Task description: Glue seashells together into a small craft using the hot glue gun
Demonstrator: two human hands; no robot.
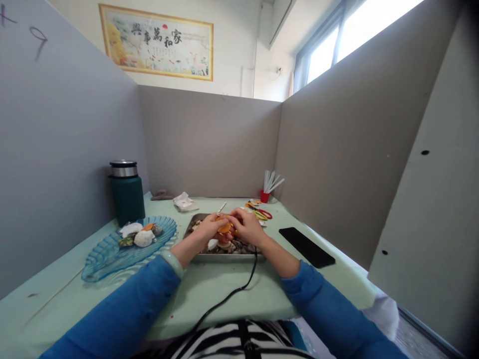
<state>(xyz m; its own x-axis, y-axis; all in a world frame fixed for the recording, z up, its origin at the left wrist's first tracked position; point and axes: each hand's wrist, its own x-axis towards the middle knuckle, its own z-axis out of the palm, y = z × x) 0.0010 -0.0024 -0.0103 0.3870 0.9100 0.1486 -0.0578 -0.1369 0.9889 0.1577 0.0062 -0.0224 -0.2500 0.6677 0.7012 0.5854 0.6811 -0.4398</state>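
Both my hands meet over a metal tray [220, 258] at the middle of the table, their fingers closed around an orange shell-like piece [225, 228]. My left hand [210, 228] grips it from the left, and my right hand [247, 227] pinches it from the right. Shells and pebbles [239, 247] fill the tray beneath, with a white shell [212, 244] among them. A slim white stick [222, 207] juts up just behind my left fingers; what it belongs to is hidden. A black cord [234, 291] runs from near my right wrist toward my lap.
On the left, a blue glass plate [108, 259] carries several shells, with a green flask [127, 197] behind it. Scissors [265, 214], a red cup [265, 197] of white sticks and a black phone [307, 247] lie rightward. Crumpled tissue [184, 202] sits behind. Grey partitions [209, 144] enclose the table.
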